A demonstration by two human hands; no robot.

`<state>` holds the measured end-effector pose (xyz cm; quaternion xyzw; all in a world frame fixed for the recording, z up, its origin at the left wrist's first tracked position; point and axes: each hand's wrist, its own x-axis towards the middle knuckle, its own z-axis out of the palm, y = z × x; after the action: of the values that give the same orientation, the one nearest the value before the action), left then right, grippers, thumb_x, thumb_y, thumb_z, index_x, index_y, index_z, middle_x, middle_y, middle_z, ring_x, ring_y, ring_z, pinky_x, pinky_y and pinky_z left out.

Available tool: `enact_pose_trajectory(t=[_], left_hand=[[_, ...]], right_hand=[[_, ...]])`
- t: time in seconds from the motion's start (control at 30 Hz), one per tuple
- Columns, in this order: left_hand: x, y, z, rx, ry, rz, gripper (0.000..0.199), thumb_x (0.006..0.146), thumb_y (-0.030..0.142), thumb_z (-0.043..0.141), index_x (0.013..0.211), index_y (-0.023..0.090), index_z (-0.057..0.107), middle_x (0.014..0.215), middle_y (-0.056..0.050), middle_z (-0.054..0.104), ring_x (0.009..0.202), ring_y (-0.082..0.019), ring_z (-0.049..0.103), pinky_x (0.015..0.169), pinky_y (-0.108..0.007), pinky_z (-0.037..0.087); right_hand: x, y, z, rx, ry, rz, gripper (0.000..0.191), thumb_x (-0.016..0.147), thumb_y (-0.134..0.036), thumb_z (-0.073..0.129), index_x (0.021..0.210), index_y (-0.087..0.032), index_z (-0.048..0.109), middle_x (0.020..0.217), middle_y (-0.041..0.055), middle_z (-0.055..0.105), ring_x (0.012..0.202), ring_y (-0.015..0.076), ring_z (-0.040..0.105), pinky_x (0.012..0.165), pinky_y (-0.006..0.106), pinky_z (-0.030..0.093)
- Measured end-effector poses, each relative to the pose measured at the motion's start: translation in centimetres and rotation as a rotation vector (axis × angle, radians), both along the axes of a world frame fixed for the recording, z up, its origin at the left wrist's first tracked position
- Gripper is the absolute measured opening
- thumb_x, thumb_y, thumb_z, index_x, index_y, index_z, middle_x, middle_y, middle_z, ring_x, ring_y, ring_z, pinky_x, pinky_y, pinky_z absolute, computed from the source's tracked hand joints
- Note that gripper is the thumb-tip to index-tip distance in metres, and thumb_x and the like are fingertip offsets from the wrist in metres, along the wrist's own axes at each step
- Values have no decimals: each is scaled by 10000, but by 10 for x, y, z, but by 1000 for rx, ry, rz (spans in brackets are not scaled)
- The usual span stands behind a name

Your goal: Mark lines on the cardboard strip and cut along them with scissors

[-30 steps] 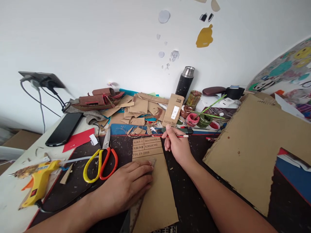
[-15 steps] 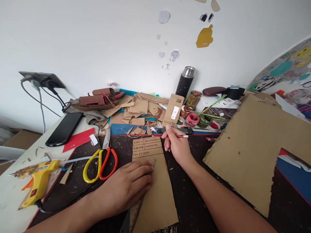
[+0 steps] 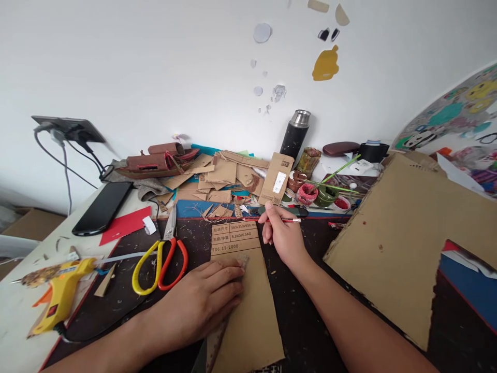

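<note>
My left hand [image 3: 209, 295] lies with its fingers stretched flat across a strip of brown cardboard [image 3: 254, 311] with printed text at its far end. Under that palm and fingertips is a worn straight strip with marks along its edge, seemingly a ruler [image 3: 216, 348]; most of it is covered. My right hand [image 3: 285, 233] is closed around a thin red pencil [image 3: 294, 220], just right of the cardboard's far end. The pencil points left, over the far edge of the cardboard. Left of the cardboard lie scissors [image 3: 160, 267] with yellow and red handles.
A yellow glue gun [image 3: 64, 295] and a black phone [image 3: 103, 207] lie at left. Cardboard scraps [image 3: 221, 171], a model boat [image 3: 159, 160], paint jars [image 3: 308, 191] and a black flask [image 3: 295, 137] line the back. A large cardboard sheet [image 3: 396, 243] fills the right.
The view has tilted up very slightly. Both hands, the pencil and the cardboard stay essentially in place.
</note>
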<state>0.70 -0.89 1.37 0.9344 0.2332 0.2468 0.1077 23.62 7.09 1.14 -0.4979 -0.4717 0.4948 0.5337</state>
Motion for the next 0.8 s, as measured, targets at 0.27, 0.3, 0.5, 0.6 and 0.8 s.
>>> enact_pose_trajectory(t=[0.27,0.3,0.5,0.6,0.8], left_hand=[[0,1,0,-6,-9,-5,173,1085,143,611,1219,167,717,1251,-113,806,1257,-277,758,1083,-402,639],[-1,2,0,3,-6,-4,179,1089,145,605,1224,168,720,1256,-113,809,1258,-275,759,1084,-401,639],[-11,12,5,107,52,64,239,1134,174,537,1272,154,732,1301,-117,819,1285,-280,755,1080,-420,638],[-14,15,4,135,64,85,274,1150,192,519,1313,139,732,1319,-113,820,1318,-291,736,1102,-443,622],[-16,16,-1,128,77,115,288,1139,208,552,1348,155,742,1391,-126,795,1346,-289,718,1129,-452,597]], right_hand=[[-1,1,2,-61,82,17,740,791,-922,732,828,-183,753,568,18,698,384,125,607,335,188,350],[-1,1,1,-62,92,18,749,785,-924,737,851,-179,766,581,21,707,391,126,617,337,185,354],[-1,2,0,-40,84,7,719,826,-899,728,711,-190,692,428,-36,540,349,119,560,331,183,339],[-1,1,0,-34,79,20,719,840,-893,723,657,-202,649,398,-59,470,332,112,537,337,187,350],[-1,2,1,-38,77,21,718,819,-892,746,643,-204,644,382,-75,430,320,105,515,337,188,337]])
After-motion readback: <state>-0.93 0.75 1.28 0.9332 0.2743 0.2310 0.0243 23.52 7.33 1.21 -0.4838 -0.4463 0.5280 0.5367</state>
